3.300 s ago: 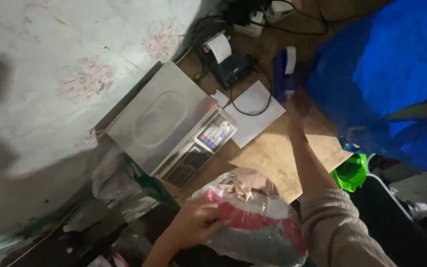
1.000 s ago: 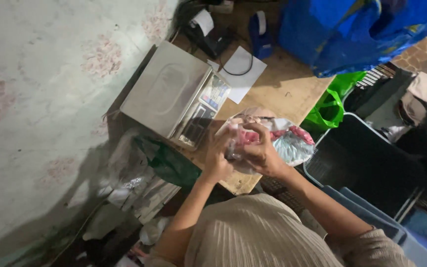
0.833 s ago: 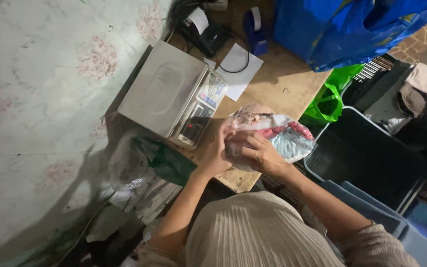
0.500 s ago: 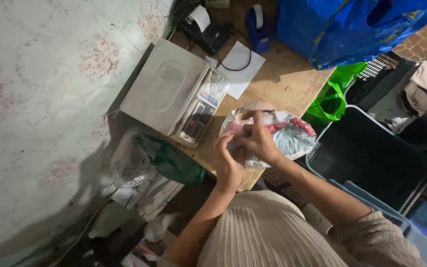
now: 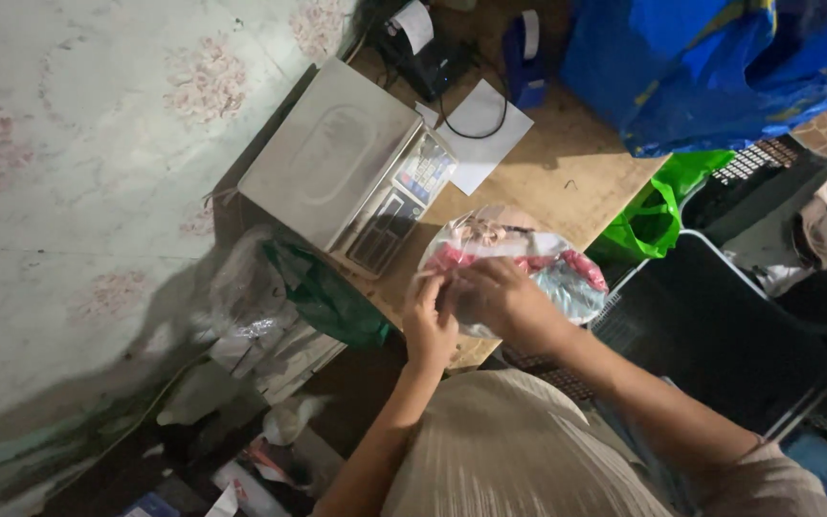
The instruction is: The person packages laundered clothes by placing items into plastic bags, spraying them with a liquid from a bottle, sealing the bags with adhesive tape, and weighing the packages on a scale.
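Your 2 hands meet on the plastic-wrapped bundle (image 5: 519,263) on the wooden table (image 5: 567,187), right of the weighing scale (image 5: 337,158).

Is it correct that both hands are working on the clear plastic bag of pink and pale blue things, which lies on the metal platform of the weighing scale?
Not quite. Both hands, left and right, are on the clear plastic bag, but it lies on the wooden table, beside the weighing scale, not on its metal platform. The head view shows this.
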